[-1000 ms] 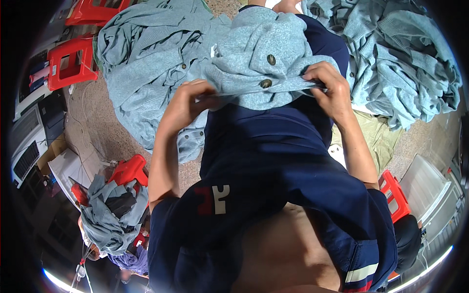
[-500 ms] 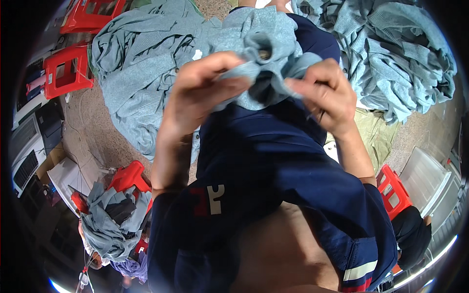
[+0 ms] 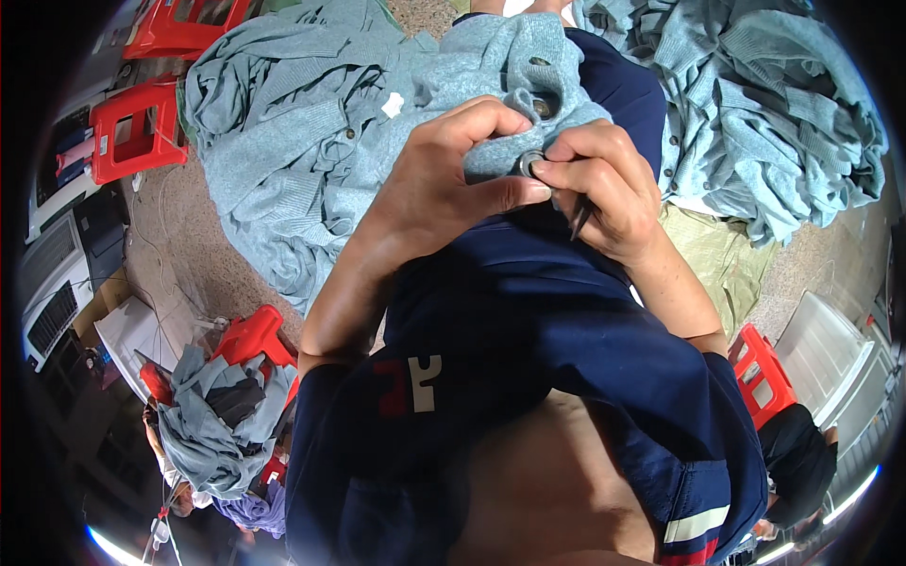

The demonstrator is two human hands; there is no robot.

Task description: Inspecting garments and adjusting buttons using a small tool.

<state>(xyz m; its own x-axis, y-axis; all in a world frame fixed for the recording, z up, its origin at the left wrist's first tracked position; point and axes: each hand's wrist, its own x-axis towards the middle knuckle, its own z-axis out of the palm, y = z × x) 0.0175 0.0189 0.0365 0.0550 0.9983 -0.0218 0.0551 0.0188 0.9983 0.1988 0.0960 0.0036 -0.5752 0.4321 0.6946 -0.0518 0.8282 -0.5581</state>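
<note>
A light blue-grey knit cardigan with dark buttons lies across my lap. My left hand is closed on a folded edge of it, thumb stretched toward the right hand's fingertips. Close beside it, my right hand pinches the same edge at a small round grey piece; whether this is a button or a metal ring I cannot tell. A dark, narrow, pointed tool sticks out below the right fingers, its other end hidden in the hand. Just above the fingers sits a dark button.
Heaps of similar knit garments lie at left and right. Red plastic stools stand at the far left; another stool at lower left is beside more garments. A person in black is at lower right.
My hands have come together from either side of the cardigan opening, the left moving right and the right slightly left. The round grey piece and the dark pointed tool now show.
</note>
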